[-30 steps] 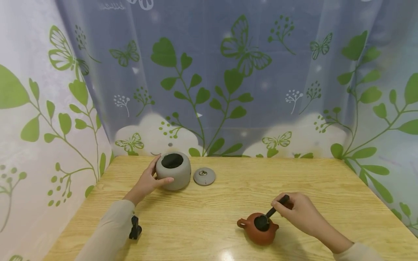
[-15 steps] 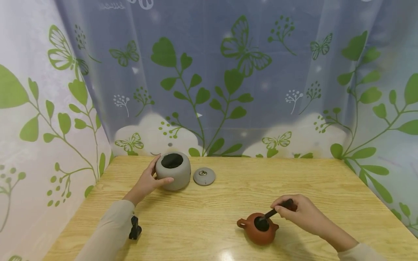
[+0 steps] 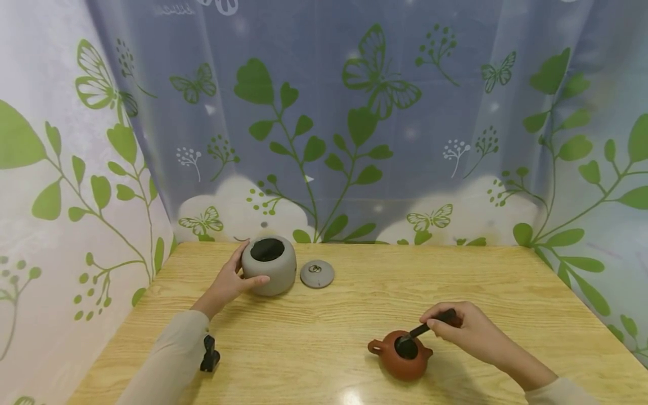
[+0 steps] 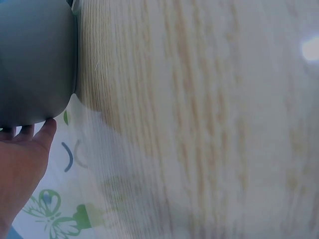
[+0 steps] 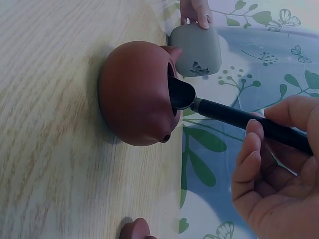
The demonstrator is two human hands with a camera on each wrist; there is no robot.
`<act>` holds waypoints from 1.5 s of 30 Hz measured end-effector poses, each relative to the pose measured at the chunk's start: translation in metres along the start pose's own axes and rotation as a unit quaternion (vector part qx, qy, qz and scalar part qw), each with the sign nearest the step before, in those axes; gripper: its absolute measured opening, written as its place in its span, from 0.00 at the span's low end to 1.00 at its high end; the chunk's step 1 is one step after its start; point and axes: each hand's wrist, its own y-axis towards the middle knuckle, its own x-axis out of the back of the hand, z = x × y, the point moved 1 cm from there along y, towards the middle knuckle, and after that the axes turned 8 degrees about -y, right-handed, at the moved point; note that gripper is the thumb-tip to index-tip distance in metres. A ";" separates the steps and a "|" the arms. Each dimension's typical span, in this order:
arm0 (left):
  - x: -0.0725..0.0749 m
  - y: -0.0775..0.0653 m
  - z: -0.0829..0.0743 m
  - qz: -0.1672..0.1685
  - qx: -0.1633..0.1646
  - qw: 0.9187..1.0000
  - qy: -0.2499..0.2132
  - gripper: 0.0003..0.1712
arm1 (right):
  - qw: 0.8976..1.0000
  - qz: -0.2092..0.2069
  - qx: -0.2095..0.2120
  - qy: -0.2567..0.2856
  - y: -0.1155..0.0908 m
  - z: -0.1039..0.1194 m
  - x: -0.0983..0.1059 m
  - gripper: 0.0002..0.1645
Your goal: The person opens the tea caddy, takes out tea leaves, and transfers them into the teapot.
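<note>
In the head view my left hand (image 3: 228, 284) grips the side of a grey tea canister (image 3: 278, 275), thumb across its front and fingers round its far side. The canister stands uncovered, its inside dark. At right my right hand (image 3: 471, 332) pinches the black handle of a small scoop (image 3: 430, 326). That scoop slants down into the mouth of a reddish-brown clay teapot (image 3: 402, 365) on the table. From the right wrist view, the scoop's dark bowl (image 5: 182, 93) lies partly inside the opening; its tip is hidden by the rim.
The canister's round grey lid (image 3: 317, 275) lies just right of it. A small black object (image 3: 209, 354) stands beside the left sleeve. In the right wrist view a reddish-brown piece (image 5: 134, 229) rests on the table near the teapot. Patterned curtains (image 3: 324, 140) enclose the table (image 3: 304, 349).
Over the last second my right hand has shifted slightly right, and the scoop's handle now slants lower, its bowl turned in the teapot's mouth. The left hand and canister keep still.
</note>
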 end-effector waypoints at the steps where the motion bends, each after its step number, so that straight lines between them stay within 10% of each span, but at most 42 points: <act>1: 0.000 0.000 0.000 0.000 -0.001 1.000 -0.001 0.61 | 1.000 0.000 0.000 0.001 0.000 0.000 0.000 0.14; 15: 0.001 0.004 0.005 0.000 -0.003 1.000 0.001 0.60 | 0.999 -0.008 -0.016 0.050 -0.001 0.000 0.008 0.17; 27: 0.000 0.003 0.005 -0.002 -0.004 1.000 0.000 0.61 | 0.983 -0.085 -0.151 0.059 0.003 0.001 0.012 0.22; 37: 0.000 0.003 0.005 -0.003 -0.005 1.000 -0.001 0.61 | 0.971 -0.100 -0.105 0.193 0.014 0.011 0.005 0.18; 45: 0.000 0.002 0.005 -0.002 -0.005 1.000 0.000 0.61 | 0.967 -0.138 -0.110 0.184 0.030 0.017 -0.006 0.16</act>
